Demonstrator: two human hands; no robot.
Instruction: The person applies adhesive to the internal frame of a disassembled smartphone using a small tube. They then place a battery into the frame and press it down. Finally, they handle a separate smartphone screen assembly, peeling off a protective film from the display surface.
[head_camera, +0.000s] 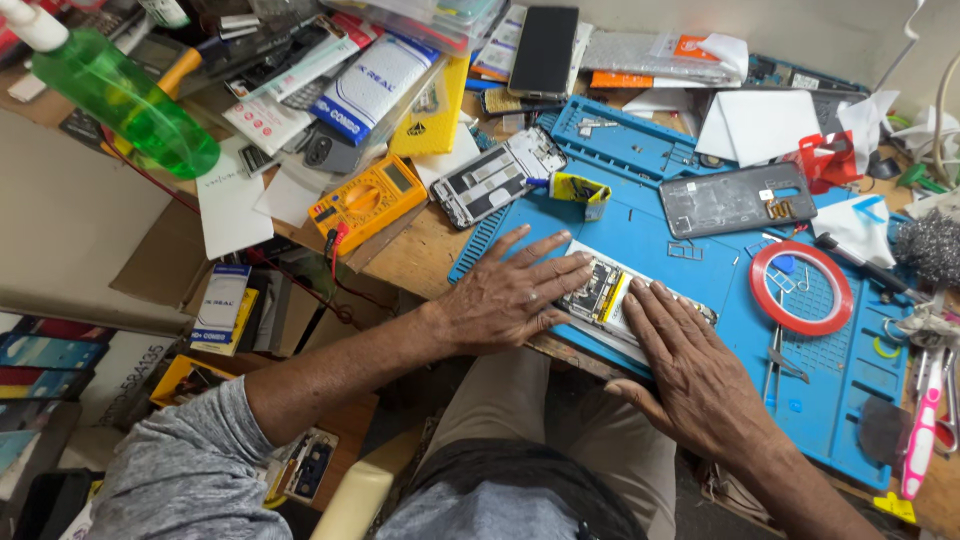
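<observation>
An opened phone (603, 291) with a yellow-edged battery and bare circuit parts lies on the blue work mat (850, 400) near its front edge. My left hand (510, 295) lies flat, fingers spread, with its fingertips on the phone's left end. My right hand (690, 365) lies flat over the phone's right end, fingers together and pointing up-left. Neither hand grips anything; both press down on the phone.
On the mat lie a grey phone back cover (738, 198), a red tape ring (802, 287), tweezers (775, 362) and a phone frame (498, 180). A yellow multimeter (368, 200) and green spray bottle (125, 100) sit left. Boxes and papers crowd the back.
</observation>
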